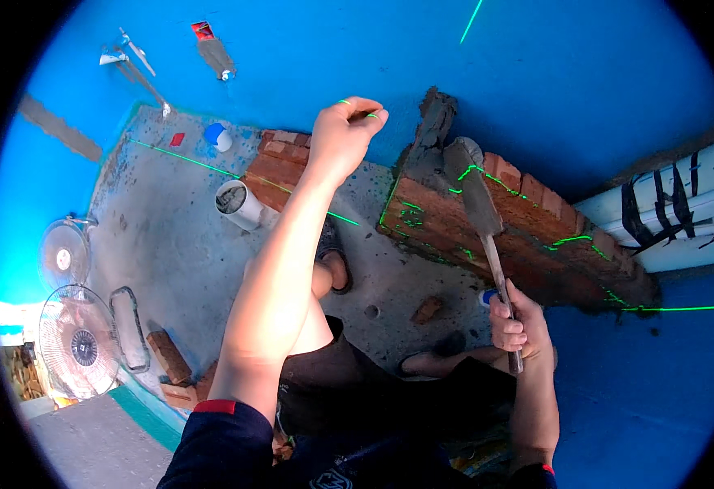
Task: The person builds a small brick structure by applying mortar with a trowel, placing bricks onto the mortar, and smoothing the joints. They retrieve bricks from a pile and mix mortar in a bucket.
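Note:
My right hand [520,322] is wrapped round the handle of a trowel [479,200], whose mortar-smeared blade points away from me. The blade's far end reaches over the top of a low red brick wall [487,232], beside a grey lump of mortar [461,155]. Rough mortar [436,114] rises at the wall's left end, against the blue wall. My left hand [346,134] is raised to the left of that mortar, its fingers curled and pressed together. Whatever it pinches, if anything, is hidden. Green laser lines cross both the brickwork and my left fingers.
A white bucket of mortar [240,204] stands on the concrete floor near stacked bricks [275,171]. Fans [80,342] are at the left, with loose bricks [169,359] nearby. A brick piece [428,310] lies by my feet. White panels with black tape [674,204] lean at the right.

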{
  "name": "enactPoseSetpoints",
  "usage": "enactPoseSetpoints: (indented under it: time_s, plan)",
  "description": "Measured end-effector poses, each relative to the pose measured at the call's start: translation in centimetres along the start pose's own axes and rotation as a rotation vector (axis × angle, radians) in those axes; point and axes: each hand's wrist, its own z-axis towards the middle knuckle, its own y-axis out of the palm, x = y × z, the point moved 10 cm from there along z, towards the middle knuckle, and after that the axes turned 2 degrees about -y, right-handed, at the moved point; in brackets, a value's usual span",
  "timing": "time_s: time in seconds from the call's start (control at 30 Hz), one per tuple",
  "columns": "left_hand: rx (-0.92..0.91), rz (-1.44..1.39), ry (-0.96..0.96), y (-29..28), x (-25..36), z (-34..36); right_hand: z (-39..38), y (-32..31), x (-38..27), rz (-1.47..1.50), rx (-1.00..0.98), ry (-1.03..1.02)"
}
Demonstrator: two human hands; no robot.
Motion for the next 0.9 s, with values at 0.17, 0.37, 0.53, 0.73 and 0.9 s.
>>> enactPoseSetpoints:
  time_s: [0.17,0.37,0.53,0.73,0.9]
  plan:
    - [0.019,-0.013,0.013,-0.2,0.0,0.1,-1.8,-1.9,1.8,0.024,0.038,0.035]
    - [0.016,-0.031,-0.021,-0.9,0.4,-0.2,-7.2,-2.4,2.7,-0.15,0.279,-0.051]
    - [0.015,0.006,-0.031,-1.0,0.7,-0.2,-14.9,10.6,-8.3,-1.297,0.832,-0.505]
    - [0.084,0.097,0.028,-3.3,0.9,0.1,-8.3,28.5,-16.8,-2.537,0.8,-0.444]
    - [0.108,-0.018,0.004,-3.9,1.9,0.1,-1.7,31.3,-18.7,-2.657,0.727,0.077]
